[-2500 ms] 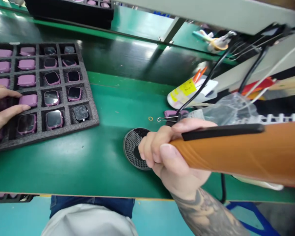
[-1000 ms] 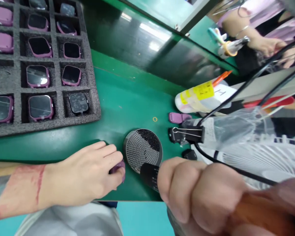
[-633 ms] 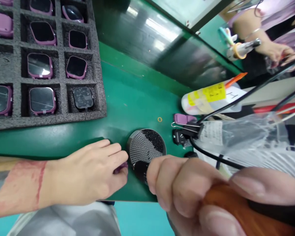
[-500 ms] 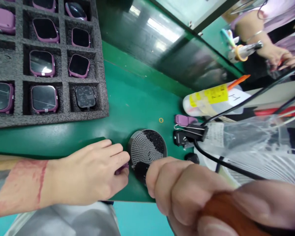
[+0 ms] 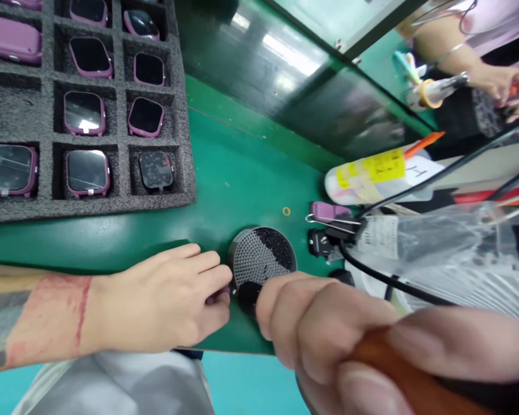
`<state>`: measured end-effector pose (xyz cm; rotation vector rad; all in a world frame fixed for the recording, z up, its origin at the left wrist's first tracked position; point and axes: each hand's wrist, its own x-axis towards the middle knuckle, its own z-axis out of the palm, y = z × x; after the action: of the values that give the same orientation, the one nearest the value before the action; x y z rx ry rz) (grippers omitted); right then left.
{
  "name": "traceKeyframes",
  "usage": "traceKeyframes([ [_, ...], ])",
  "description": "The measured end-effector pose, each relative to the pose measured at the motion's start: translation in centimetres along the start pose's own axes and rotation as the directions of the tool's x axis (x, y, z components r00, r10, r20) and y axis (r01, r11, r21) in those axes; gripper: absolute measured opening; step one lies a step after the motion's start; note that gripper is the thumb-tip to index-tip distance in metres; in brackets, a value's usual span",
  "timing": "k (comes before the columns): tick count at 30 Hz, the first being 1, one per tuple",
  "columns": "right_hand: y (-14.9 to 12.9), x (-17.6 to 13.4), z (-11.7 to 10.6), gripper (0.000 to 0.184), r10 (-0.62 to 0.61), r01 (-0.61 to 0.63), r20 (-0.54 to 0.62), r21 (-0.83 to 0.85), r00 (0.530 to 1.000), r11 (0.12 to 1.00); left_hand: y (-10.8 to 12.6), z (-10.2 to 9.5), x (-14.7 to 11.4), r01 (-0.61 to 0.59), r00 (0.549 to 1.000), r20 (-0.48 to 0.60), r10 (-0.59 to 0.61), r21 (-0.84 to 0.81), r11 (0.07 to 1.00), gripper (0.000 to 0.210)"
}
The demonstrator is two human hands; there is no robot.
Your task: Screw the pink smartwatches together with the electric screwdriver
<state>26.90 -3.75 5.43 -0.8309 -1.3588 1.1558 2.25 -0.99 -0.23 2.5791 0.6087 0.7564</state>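
My left hand (image 5: 168,300) rests on the green bench with its fingers closed round a small purple watch case (image 5: 218,295), most of which the fingers hide. Close in front of the camera, my right hand (image 5: 328,325) wraps round an electric screwdriver (image 5: 384,369) with a reddish-brown part and a black nose. That nose points down toward the left fingertips; its tip is hard to make out. Just beyond it stands a round dish (image 5: 263,256) with a grey perforated plate, and small black screws (image 5: 279,248) are heaped on its far right side.
A grey foam tray (image 5: 121,199) at upper left holds several purple watches (image 5: 86,173). To the right lie a white bottle (image 5: 372,173) with a yellow label, a binder clip (image 5: 343,230), black cables and clear plastic bags (image 5: 441,236). Another person's hand (image 5: 497,80) shows at upper right.
The whole view has shifted slightly, so the tray and dish sit a little further right. Both hands keep their grips. The other person's hand has moved slightly.
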Motion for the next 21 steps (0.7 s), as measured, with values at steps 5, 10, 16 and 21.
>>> traceKeyframes([
  [5, -0.7, 1.9, -1.5, 0.026, -0.024, 0.043, -0.165, 0.110, 0.986, 0.993, -0.3, -0.5, 0.3, 0.008, 0.993, 0.118, -0.006, -0.011, 1.000, 0.009],
  [10, 0.7, 2.4, -1.1, 0.019, -0.093, 0.107, -0.154, 0.081, 0.984, 0.991, -0.7, -0.9, 0.5, 0.003, 0.988, 0.152, -0.006, 0.025, 1.000, 0.033],
  [16, 1.2, 2.2, -0.7, 0.025, -0.086, 0.096, -0.100, 0.101, 0.991, 0.990, -0.6, -1.8, 0.5, -0.047, 0.984, 0.165, 0.071, -0.148, 0.988, 0.025],
  [21, 1.0, 2.2, -1.7, 0.028, -0.020, 0.018, 0.025, 0.087, 0.999, 0.996, -0.2, -1.1, 0.4, 0.053, 0.996, 0.067, -0.053, -0.009, 0.999, 0.019],
])
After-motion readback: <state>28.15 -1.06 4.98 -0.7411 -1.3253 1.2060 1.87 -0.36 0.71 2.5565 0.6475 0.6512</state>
